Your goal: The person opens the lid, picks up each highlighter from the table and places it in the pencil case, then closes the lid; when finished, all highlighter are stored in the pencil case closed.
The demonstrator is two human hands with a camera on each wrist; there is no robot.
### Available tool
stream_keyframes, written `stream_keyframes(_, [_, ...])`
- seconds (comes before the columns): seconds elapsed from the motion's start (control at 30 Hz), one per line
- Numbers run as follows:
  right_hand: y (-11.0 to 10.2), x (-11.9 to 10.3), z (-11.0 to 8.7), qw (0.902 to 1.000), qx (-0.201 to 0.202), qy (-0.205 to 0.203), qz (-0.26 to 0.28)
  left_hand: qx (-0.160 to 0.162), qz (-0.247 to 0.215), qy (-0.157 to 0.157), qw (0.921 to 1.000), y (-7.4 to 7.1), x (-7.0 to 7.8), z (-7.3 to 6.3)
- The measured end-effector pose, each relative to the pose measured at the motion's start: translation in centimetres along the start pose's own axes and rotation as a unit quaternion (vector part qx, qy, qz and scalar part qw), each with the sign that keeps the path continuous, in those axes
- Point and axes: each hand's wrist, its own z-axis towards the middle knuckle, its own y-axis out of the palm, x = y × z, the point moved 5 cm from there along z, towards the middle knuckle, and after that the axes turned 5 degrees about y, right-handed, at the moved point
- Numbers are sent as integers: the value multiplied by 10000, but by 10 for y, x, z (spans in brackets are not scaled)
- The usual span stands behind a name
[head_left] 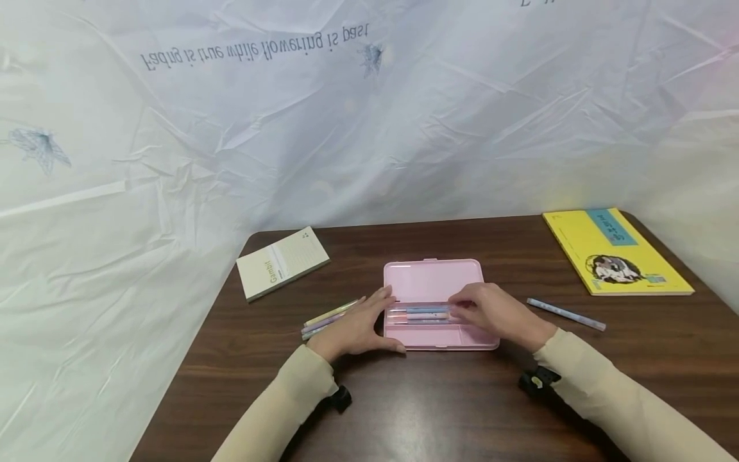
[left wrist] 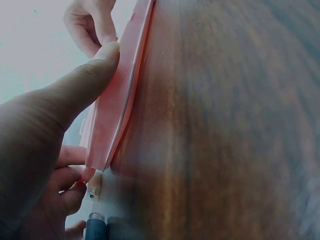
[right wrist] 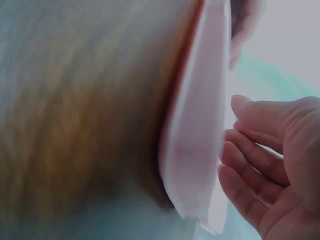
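A pink pencil case [head_left: 433, 280] lies with its lid folded back on the dark table, and several slim pens [head_left: 427, 316] lie side by side in it. My left hand [head_left: 360, 324] grips its left end. In the left wrist view the thumb [left wrist: 90, 75] presses the front wall and the other fingers bend round the end. My right hand [head_left: 491, 312] is over the right part of the case, its fingertips at the pen ends. In the right wrist view its bent fingers [right wrist: 255, 165] show just above the rim, with no pen visible between them.
Several pens [head_left: 329, 316] lie beside my left hand, partly behind it. A single blue pen [head_left: 566, 314] lies right of the case. A cream notepad [head_left: 283, 263] is at the back left, a yellow book [head_left: 614, 250] at the back right. White sheeting [head_left: 369, 141] hangs behind the table.
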Motion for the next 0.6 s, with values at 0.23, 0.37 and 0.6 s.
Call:
stream_keyframes(0.23, [-27,14,-14,9988,291,324,-220,9,-54,22,10000,1,0,0])
stream_keyframes(0.37, [-43,26,-24,9970,440,550,-325,0,-85,30,10000,1,1,0])
stream_keyframes(0.6, [-68,46,-42,9930,822,664,-524,14,-70,40,10000,0,0,1])
